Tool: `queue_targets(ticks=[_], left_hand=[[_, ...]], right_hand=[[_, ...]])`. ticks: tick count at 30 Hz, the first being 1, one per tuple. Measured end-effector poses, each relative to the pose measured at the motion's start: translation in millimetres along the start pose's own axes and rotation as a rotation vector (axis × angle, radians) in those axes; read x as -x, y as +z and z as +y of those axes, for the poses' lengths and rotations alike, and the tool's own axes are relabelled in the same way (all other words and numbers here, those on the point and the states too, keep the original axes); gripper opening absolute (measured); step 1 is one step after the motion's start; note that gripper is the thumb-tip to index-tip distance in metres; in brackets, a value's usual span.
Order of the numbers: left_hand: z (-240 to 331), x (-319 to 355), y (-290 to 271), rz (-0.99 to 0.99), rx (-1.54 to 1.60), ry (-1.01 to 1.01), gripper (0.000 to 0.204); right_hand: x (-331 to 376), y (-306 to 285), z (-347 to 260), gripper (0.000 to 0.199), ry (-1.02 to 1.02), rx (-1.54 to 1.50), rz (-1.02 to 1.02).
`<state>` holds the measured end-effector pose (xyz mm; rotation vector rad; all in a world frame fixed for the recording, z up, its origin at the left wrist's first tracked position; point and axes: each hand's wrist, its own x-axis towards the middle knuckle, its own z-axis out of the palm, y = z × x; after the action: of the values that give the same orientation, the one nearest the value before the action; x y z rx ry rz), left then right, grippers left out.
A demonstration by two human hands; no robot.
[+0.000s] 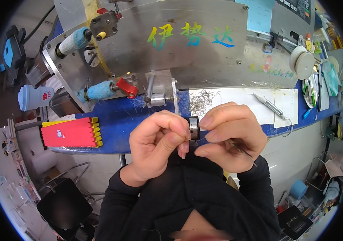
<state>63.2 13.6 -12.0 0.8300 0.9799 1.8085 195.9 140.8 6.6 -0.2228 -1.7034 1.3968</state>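
Observation:
My left hand (155,142) is closed, thumb and fingertips pinched on a thin strand (192,139) whose far end I cannot follow. Facing it, my right hand (235,134) is curled, with a slender pointed metal tool (244,152) lying across its palm and sticking out below the fingers. Its thumb and index tip stay slightly apart, close to the strand. Between and behind the hands shows a black cylinder with a ring of scale marks (194,127), partly hidden by my left fingers. Just beyond, small dark curved wire-like pieces (204,101) lie heaped on white paper (235,116).
A metal machine (195,68) with blue-wrapped handles (99,90) and a red lever (127,87) stands behind. A corded white pen-like tool (268,104) rests on the paper. Red and yellow boards (71,133) and a lidded light-blue cup (33,97) are left; a white spool (302,63) is right.

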Motion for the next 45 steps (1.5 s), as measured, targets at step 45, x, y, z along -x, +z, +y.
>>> queue_targets(ticks=[45], left_hand=[[121,-98,-60,0.104,-1.993,1.02,0.048]], right_hand=[[-109,22,-10,0.022,-0.243,0.591,-0.163]])
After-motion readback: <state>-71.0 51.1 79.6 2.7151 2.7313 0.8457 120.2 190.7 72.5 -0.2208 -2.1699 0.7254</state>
